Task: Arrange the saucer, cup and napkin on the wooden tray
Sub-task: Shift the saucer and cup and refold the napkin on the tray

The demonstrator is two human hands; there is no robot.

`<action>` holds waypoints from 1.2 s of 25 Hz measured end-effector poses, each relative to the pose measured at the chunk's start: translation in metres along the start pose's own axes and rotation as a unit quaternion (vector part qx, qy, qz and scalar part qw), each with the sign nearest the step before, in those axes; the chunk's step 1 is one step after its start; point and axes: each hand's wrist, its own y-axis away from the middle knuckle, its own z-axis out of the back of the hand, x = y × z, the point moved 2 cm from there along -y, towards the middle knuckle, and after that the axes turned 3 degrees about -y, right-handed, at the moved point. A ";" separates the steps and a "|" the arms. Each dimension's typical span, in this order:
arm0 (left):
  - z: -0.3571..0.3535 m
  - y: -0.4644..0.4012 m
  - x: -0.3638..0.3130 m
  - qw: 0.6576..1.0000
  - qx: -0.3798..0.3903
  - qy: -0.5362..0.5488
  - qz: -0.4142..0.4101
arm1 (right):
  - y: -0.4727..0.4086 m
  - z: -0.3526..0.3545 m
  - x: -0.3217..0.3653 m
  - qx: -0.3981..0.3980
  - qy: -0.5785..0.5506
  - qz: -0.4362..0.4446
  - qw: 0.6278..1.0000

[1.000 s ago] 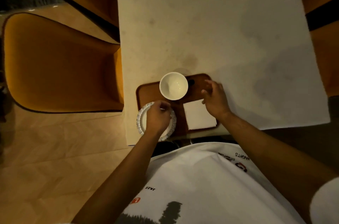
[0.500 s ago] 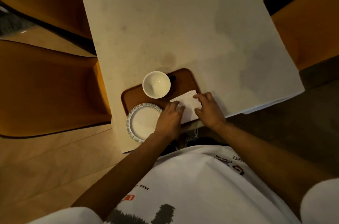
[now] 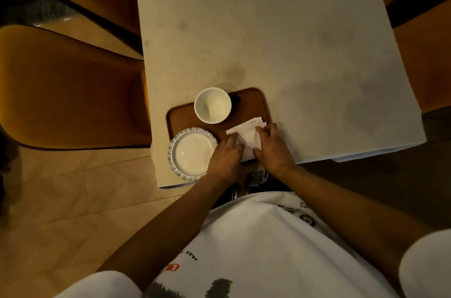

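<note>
Both hands have slid a bit further onto the white napkin [image 3: 246, 135]; the left hand [image 3: 225, 155] and right hand [image 3: 273, 145] press it flat, fingers bent, on the wooden tray [image 3: 253, 105]. Saucer [image 3: 192, 152] sits left, cup [image 3: 212, 105] behind, pale worktop [image 3: 280, 41] beyond

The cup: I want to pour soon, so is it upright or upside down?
Upright. The cup shows its open mouth and pale empty inside, standing on the wooden tray.
</note>
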 end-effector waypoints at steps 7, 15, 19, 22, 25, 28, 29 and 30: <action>-0.004 0.009 0.001 0.999 -0.004 -0.029 0.029 | -0.024 0.018 0.006 0.051 0.033 0.055 0.997; -0.003 0.011 0.014 0.990 -0.132 0.036 0.034 | -0.019 0.021 0.005 0.006 0.017 0.071 0.997; 0.000 -0.005 0.011 0.997 -0.073 -0.002 -0.027 | -0.005 0.011 -0.002 0.047 0.024 0.040 0.998; 0.000 -0.014 0.011 0.998 -0.055 0.016 -0.001 | -0.005 0.009 -0.003 0.067 0.011 0.043 0.997; -0.001 -0.018 0.011 0.998 -0.051 0.032 0.031 | -0.010 0.009 -0.002 0.075 0.007 0.039 0.996; -0.008 -0.017 0.009 0.998 -0.034 0.014 0.041 | -0.013 0.007 -0.003 0.076 -0.006 0.037 0.996; -0.010 -0.015 0.008 0.998 -0.033 0.012 0.045 | -0.012 0.007 -0.003 0.076 -0.008 0.041 0.996; -0.011 -0.014 0.007 0.998 -0.035 0.012 0.050 | -0.012 0.008 -0.003 0.076 -0.010 0.045 0.996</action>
